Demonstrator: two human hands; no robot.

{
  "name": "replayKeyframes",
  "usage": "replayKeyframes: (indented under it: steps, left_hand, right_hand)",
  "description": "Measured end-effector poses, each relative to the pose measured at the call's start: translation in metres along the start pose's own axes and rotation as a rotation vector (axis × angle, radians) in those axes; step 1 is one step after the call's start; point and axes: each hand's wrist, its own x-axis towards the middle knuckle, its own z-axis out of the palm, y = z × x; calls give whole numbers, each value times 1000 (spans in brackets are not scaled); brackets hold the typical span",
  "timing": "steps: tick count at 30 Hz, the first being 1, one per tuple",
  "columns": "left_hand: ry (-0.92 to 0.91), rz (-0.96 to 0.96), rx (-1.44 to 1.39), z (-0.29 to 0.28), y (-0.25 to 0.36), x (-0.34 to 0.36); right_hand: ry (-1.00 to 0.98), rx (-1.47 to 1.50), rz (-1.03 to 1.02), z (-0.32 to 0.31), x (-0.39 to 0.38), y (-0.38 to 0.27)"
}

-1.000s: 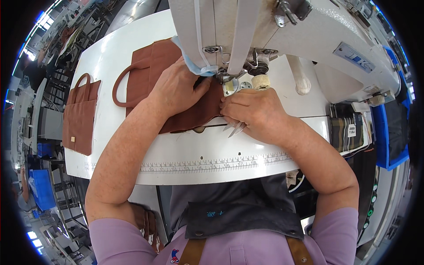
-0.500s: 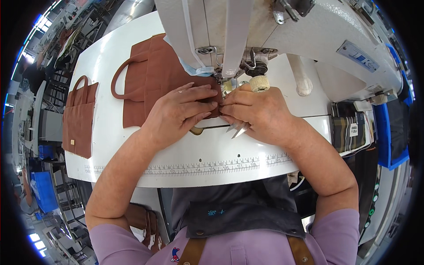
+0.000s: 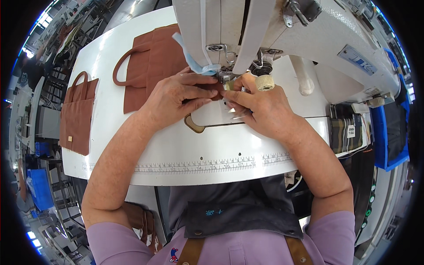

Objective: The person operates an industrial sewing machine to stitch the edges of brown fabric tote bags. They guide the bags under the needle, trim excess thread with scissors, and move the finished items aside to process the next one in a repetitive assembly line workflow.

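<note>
A brown bag panel point(image 3: 148, 68) with a looped handle lies flat on the sewing machine's white bed, its right end running in under the machine head point(image 3: 282, 39). Thumb and fingers of my left hand point(image 3: 170, 97) are closed on the near edge of that panel, just left of the needle area. My right hand point(image 3: 267, 108) is curled on the other side, fingertips beside the presser foot at the panel's edge. Small metal thread snips point(image 3: 238, 115) are tucked in its palm, blades pointing out left. The needle tip is hidden by the fingers and the machine.
A smaller brown bag piece point(image 3: 79, 117) with a handle lies at the table's left. A printed ruler point(image 3: 212, 167) runs along the front edge. Dark striped cloth point(image 3: 342, 132) and a blue bin point(image 3: 393, 132) stand at the right. A light blue strip point(image 3: 192, 59) hangs from the machine head.
The brown panel has slid away from me under the machine head, uncovering more of the white bed. Both hands have stayed close by the needle area, fingertips slightly farther forward.
</note>
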Motion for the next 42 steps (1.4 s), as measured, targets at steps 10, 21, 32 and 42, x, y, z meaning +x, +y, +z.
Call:
replayKeyframes:
  steps: [10,21,32,42]
  left_hand:
    - [-69,-123,-33,-7,-12,11]
    - [-98,-105,384,1,34,-10]
    - [-98,-4,251,-3,25,-4]
    - [-133,-64,289,-2,25,-2]
  right_hand:
    - [-89,-108,71,-3,2,-4]
    - [-71,-104,58,1,1,0]
    - [16,-70,48,8,2,2]
    - [-5,-115,41,9,0,4]
